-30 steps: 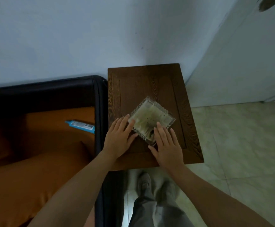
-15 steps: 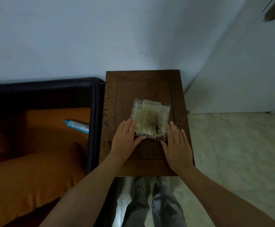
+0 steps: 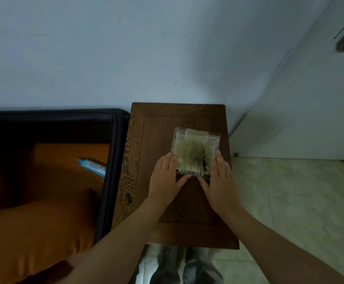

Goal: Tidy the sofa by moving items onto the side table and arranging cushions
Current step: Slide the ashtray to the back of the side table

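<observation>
- The square glass ashtray (image 3: 195, 152) sits flat on the wooden table (image 3: 146, 144), toward its far right part.
- The left hand (image 3: 166, 179) and right hand (image 3: 221, 181) flank its near corners, fingers straight, touching its sides.
- A blue tube (image 3: 92, 166) lies on the orange sofa (image 3: 64, 156), near a cushion (image 3: 33, 232).

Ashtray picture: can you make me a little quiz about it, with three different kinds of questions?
1. True or false: the ashtray sits on the sofa.
2. What blue thing lies on the sofa seat? A) tube B) cup C) book
3. Fill in: the left hand and right hand both touch the ______.

Key: 1 false, it is on the side table; 2 A, the tube; 3 ashtray.
</observation>
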The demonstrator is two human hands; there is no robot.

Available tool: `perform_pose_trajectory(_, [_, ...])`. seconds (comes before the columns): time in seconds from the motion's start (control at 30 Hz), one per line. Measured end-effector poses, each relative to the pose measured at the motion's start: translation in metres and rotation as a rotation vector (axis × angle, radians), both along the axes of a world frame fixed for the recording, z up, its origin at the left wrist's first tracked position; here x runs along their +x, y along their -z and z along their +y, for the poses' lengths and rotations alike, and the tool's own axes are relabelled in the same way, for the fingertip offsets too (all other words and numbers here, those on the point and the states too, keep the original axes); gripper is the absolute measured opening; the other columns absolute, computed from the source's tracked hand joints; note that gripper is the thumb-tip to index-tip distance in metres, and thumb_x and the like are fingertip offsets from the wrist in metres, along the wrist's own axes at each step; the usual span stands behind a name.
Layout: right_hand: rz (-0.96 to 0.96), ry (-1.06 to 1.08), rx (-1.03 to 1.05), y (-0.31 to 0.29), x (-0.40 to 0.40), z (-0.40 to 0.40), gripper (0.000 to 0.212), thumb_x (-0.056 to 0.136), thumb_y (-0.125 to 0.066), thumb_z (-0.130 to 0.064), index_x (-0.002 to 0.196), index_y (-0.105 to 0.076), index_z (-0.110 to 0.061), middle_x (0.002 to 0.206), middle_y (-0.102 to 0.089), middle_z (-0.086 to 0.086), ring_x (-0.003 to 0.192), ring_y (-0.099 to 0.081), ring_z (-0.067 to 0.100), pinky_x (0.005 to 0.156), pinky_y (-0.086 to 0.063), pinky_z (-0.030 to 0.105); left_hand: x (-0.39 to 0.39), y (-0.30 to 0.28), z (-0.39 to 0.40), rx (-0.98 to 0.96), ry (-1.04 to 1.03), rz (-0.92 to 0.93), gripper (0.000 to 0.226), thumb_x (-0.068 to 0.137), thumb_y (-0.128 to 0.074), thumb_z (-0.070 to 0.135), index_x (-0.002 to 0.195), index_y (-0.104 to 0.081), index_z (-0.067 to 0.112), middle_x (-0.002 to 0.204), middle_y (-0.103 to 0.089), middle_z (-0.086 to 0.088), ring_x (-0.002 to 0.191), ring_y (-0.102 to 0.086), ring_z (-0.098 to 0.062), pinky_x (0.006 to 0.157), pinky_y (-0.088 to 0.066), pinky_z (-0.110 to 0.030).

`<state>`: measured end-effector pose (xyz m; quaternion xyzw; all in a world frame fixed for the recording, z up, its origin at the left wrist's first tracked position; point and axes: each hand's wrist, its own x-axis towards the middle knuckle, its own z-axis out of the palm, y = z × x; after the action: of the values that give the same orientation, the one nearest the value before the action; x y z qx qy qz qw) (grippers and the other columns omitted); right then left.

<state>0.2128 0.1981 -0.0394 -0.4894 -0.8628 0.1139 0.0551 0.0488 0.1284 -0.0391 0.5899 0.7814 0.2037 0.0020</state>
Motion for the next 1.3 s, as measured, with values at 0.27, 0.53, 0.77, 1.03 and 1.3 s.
perform_pose_trajectory(0.27, [0.020, 0.057, -0.071, 0.002, 0.001, 0.049, 0.076, 0.092, -0.055, -0.043, 0.145, -0.030, 0.005, 0.152, -0.029, 0.022, 0.139, -0.032, 0.034, 0.111, -0.021, 0.036, 0.006, 0.001, 0.052, -0.037, -0.017, -0.023, 0.069, 0.081, -0.058, 0.053, 0.123, -0.054, -0.001, 0.123, -0.058, -0.017, 0.115, -0.056, -0.031, 0.101, -0.045, -0.041])
perform_pose_trajectory(0.53, [0.030, 0.032, -0.089, -0.003, -0.005, 0.103, 0.073, 0.093, -0.056, -0.038, 0.146, -0.027, 0.003, 0.154, -0.026, 0.020, 0.142, -0.027, 0.032, 0.115, -0.021, 0.038, 0.000, 0.006, 0.102, -0.055, -0.009, 0.007, 0.067, 0.083, -0.057, 0.051, 0.122, -0.055, -0.004, 0.122, -0.059, -0.019, 0.115, -0.057, -0.032, 0.099, -0.048, -0.043])
perform_pose_trajectory(0.77, [0.040, -0.021, -0.123, -0.007, -0.006, 0.132, 0.075, 0.095, -0.052, -0.038, 0.150, -0.018, 0.001, 0.158, -0.015, 0.016, 0.145, -0.017, 0.028, 0.117, -0.016, 0.035, 0.000, 0.010, 0.121, -0.029, -0.043, -0.001, 0.064, 0.082, -0.066, 0.045, 0.122, -0.055, -0.004, 0.122, -0.059, -0.020, 0.114, -0.057, -0.033, 0.097, -0.049, -0.044])
perform_pose_trajectory(1.03, [0.048, -0.057, -0.129, -0.008, -0.010, 0.146, 0.077, 0.097, -0.050, -0.036, 0.151, -0.008, -0.002, 0.160, -0.005, 0.015, 0.147, -0.008, 0.025, 0.115, -0.005, 0.029, 0.000, 0.008, 0.132, -0.034, -0.070, 0.022, 0.066, 0.079, -0.073, 0.043, 0.122, -0.055, -0.005, 0.122, -0.059, -0.020, 0.114, -0.057, -0.033, 0.099, -0.047, -0.044])
perform_pose_trajectory(1.3, [-0.037, -0.123, -0.060, -0.005, -0.006, 0.152, 0.076, 0.096, -0.047, -0.043, 0.150, -0.014, 0.000, 0.158, -0.014, 0.018, 0.147, -0.011, 0.028, 0.120, -0.006, 0.038, -0.003, 0.003, 0.130, -0.033, -0.059, 0.176, 0.064, 0.079, -0.069, 0.049, 0.120, -0.058, 0.001, 0.120, -0.062, -0.014, 0.110, -0.060, -0.028, 0.099, -0.044, -0.043])
